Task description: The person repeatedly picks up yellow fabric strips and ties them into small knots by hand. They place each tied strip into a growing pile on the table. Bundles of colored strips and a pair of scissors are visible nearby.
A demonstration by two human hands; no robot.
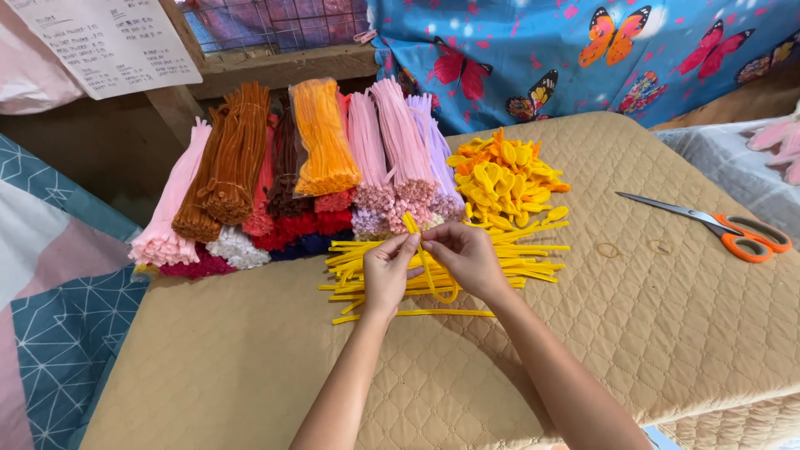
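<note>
My left hand (387,271) and my right hand (468,258) meet over a tan quilted pad (250,367). Together they pinch one yellow pipe cleaner (430,273), bent into a narrow loop that hangs down between the hands, its ends sticking up by my left fingertips. Under the hands lies a loose spread of straight yellow pipe cleaners (533,262). Behind my right hand sits a heap of finished yellow and orange loop shapes (502,179).
Bundles of pipe cleaners (292,167) in pink, brown, orange, red, white and lilac lie stacked at the back left. Orange-handled scissors (721,227) and two rubber bands (608,249) rest on the right. A butterfly-print cloth (583,50) hangs behind.
</note>
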